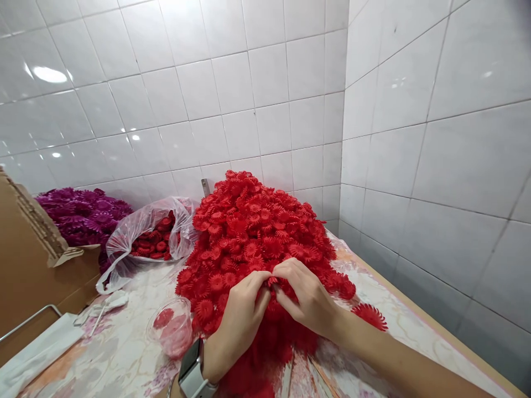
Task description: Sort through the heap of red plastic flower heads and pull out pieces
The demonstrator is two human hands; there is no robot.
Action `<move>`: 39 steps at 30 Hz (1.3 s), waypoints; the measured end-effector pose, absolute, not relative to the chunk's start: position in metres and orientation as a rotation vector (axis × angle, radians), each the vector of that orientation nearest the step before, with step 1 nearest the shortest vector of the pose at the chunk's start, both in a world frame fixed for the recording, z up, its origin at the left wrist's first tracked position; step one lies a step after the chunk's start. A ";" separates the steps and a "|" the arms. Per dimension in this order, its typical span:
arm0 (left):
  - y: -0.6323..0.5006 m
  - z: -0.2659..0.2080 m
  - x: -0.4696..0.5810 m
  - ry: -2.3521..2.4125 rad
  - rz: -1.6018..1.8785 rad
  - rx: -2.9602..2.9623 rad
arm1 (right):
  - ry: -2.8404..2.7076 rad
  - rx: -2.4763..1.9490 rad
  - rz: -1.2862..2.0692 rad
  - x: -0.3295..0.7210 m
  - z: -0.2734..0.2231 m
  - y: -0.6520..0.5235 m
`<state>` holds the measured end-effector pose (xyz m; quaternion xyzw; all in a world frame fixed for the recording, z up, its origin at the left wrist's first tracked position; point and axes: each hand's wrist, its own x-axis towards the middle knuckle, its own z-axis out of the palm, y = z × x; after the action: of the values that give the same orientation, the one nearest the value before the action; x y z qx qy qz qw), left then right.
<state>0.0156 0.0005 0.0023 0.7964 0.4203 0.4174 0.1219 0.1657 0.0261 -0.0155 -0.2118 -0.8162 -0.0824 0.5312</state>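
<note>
Between my two hands is a small red artificial flower (272,281), pinched at the fingertips and partly hidden by them. My left hand (248,301), with a watch on its wrist, is closed on the flower's left side. On the other side, the thumb and fingers of my right hand (305,293) grip it too. Both hands are just in front of a tall heap of red artificial flowers (257,226), with more of them below my wrists. A single red flower (370,316) lies flat near my right forearm.
Left of the heap are a clear plastic bag (145,226) of dark red pieces and a clear plastic cup (171,329) holding red pieces. Farther left are a purple flower pile (89,213) and a cardboard box (33,243). Tiled walls (265,127) bound the back and right.
</note>
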 end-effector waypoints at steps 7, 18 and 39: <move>0.005 -0.007 0.014 1.332 1.239 2.539 | -1.943 -0.508 -0.152 0.164 -0.018 0.025; 0.006 -0.006 0.014 1.329 1.225 2.601 | -1.979 -0.509 -0.226 0.166 -0.017 0.028; -0.001 0.014 0.024 0.907 1.287 1.338 | -1.817 -0.734 0.001 0.163 -0.007 0.020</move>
<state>0.0238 -0.0006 0.0145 0.5561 0.3771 0.5351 0.5120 0.1628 0.0202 -0.0072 -0.3111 -0.7699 0.0004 0.5572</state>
